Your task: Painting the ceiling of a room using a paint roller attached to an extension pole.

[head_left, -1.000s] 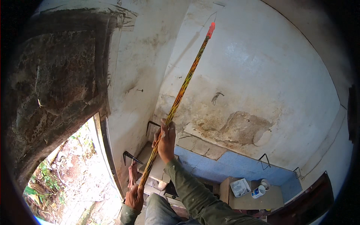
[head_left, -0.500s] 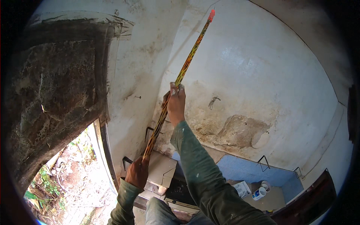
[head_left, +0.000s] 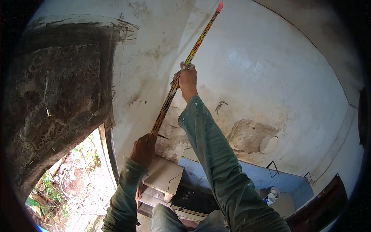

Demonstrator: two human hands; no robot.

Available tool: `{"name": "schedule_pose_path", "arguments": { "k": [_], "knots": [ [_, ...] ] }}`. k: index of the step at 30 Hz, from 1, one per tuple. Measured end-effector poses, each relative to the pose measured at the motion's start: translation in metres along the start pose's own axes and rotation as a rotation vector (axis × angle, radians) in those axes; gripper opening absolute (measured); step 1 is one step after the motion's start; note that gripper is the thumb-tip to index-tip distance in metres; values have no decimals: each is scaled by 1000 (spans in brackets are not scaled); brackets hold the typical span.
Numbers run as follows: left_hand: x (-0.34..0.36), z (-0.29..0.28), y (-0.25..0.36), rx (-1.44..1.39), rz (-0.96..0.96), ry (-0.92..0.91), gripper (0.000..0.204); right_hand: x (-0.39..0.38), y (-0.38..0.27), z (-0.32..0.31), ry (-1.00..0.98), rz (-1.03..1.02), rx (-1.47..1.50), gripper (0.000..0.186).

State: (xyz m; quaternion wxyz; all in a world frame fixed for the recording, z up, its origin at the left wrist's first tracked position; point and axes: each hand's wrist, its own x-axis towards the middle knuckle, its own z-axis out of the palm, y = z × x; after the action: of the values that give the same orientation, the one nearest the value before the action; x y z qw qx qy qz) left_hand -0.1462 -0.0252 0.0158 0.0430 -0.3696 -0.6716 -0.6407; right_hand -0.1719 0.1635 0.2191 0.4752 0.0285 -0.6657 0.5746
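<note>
A long pole (head_left: 167, 103) with a black, yellow and orange pattern slants up and to the right along the white wall (head_left: 278, 77). Its lower part is gripped by my left hand (head_left: 143, 150), fingers wrapped round it. Higher up, my right hand (head_left: 188, 82) closes round the same pole, with white specks on its fingers. A red-orange cap (head_left: 220, 7) shows at the pole's upper end, near the picture's top edge. Whatever the pole carries beyond that is out of view.
A stained, peeling patch (head_left: 253, 135) marks the wall. Below are a beige cabinet (head_left: 162, 174), a black stove top (head_left: 193, 198), a blue-painted strip (head_left: 247, 172), metal brackets (head_left: 272, 169) and a white tub (head_left: 269, 199). At left, a dark panel (head_left: 62, 85) hangs above a bright opening (head_left: 77, 185).
Both hands have moved up, carrying the pole with them, and its cap has risen toward the top edge. My right forearm now covers the white packet on the counter.
</note>
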Motion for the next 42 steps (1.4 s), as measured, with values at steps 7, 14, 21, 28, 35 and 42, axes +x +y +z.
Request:
{"name": "schedule_pose_path", "arguments": {
  "k": [7,14,21,28,35,42],
  "knots": [
    [-3,-4,15,-32,-140,3,41,2,5,-3,-11,14,-48,22],
    [-56,9,-40,122,217,114,40,-59,46,-13,-43,121,0,26],
    [-134,13,-91,94,-161,-116,41,-142,111,-38,-65,167,-17,38],
    [-219,5,-123,46,-343,-140,39,-242,139,-35,-56,381,89,39],
    [-279,-20,-118,366,-421,-258,32,-318,153,-39,-119,471,116,40],
    [-286,-30,-93,268,-320,-204,36,-339,149,-38,-153,495,63,39]
  ]
}}
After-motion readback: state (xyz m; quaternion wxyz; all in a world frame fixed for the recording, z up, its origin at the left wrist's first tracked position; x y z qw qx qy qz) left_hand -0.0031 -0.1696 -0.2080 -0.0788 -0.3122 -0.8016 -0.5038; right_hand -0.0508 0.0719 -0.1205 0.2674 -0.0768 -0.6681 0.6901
